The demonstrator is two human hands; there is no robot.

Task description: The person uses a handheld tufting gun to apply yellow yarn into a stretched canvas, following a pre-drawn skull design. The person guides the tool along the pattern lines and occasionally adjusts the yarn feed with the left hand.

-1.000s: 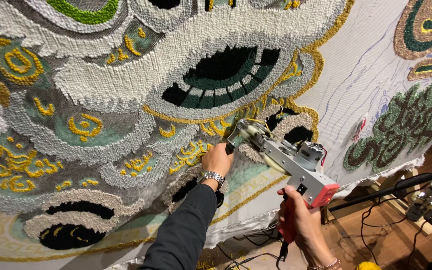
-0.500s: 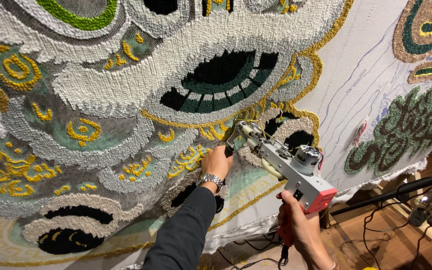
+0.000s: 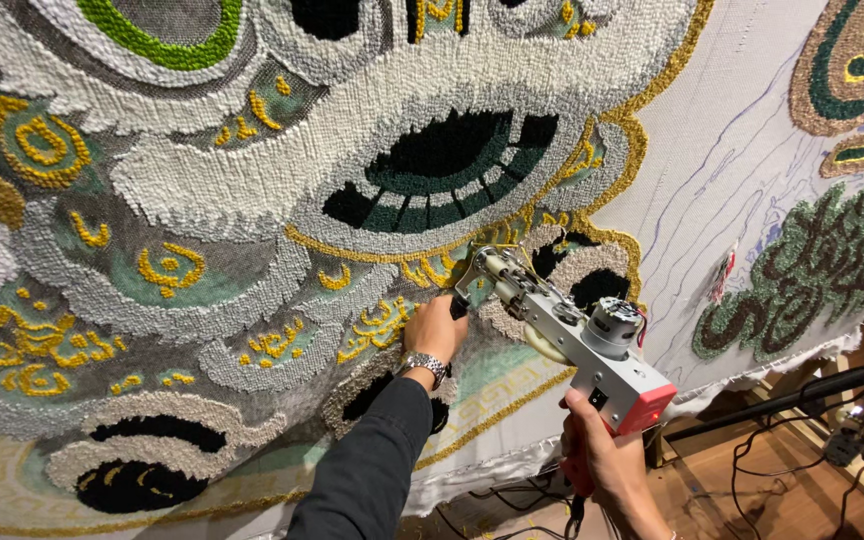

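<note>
A large tufted rug [image 3: 252, 200] in white, grey, yellow, green and black hangs stretched upright and fills most of the view. A grey and red tufting gun [image 3: 577, 345] points its tip into the yellow pile near the rug's lower middle. My right hand [image 3: 597, 460] is shut on the gun's rear handle, below its red end. My left hand [image 3: 437, 328], with a silver wristwatch and a dark sleeve, grips the gun's front handle close against the cloth.
Bare white backing cloth [image 3: 742, 170] with blue drawn lines lies right of the tufted area, with smaller green and tan tufted patches [image 3: 822, 260] beyond. A dark metal bar [image 3: 802, 395], cables and plugs [image 3: 852, 440] sit over the wooden floor at lower right.
The gun and both hands have stayed at nearly the same spot on the rug; the gun has shifted only slightly along the yellow area.
</note>
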